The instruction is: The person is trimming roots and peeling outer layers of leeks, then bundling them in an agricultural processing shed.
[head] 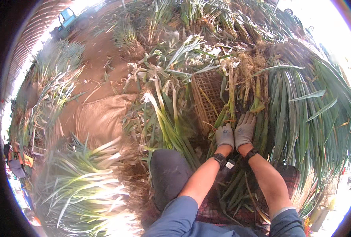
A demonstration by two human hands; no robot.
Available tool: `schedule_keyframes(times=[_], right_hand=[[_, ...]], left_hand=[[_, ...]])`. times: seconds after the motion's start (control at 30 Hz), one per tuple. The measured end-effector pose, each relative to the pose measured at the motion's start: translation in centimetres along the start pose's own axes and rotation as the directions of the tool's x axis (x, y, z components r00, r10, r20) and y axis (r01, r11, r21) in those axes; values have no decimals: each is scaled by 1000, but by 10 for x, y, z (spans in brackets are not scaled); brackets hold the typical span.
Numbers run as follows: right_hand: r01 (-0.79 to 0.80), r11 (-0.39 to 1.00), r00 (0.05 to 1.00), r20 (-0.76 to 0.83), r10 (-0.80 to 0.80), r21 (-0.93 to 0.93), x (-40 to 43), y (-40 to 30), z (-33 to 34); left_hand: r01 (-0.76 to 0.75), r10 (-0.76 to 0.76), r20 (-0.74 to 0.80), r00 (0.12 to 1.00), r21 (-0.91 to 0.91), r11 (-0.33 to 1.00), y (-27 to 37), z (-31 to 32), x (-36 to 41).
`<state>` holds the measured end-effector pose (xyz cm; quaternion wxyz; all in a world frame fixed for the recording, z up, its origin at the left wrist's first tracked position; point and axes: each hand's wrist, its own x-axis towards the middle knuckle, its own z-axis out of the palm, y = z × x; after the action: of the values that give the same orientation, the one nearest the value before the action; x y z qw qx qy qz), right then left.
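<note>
My left hand, in a grey work glove, rests on a bunch of unpeeled green onions before my knees. My right hand, gloved alike, lies beside it with its fingers stretched forward over the stalks. Whether the left fingers grip a stalk is hidden. The roots of these plants point away from me and their leaves run down between my legs. Left of my hands, several cleaned green onions with white ends lean near my left knee. A woven plastic basket stands just beyond them.
A large pile of cleaned green onions lies at the lower left, near a brown sheet. Long-leaved uncleaned bunches are heaped at my right. Peeled leaves litter the ground ahead. Another person is at the far left edge.
</note>
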<state>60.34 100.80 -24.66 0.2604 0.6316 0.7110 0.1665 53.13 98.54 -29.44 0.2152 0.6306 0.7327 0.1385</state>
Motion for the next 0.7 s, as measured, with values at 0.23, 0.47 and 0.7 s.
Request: schedule_keyframes(times=[0.23,0.47,0.7], right_hand=[[30,900,1000,-19,-24,435,-37,57,-62],[79,259,994,-96,53,963,-111,116,-4],[-50,-265,998,59,24,963,-141,124,5]], left_hand=[[228,-171,231,958,-252,940,3,-25,-6],[146,-98,110,989,-629,764,9,-6,-11],[-11,75,38,996,-826,563,11,-145,8]])
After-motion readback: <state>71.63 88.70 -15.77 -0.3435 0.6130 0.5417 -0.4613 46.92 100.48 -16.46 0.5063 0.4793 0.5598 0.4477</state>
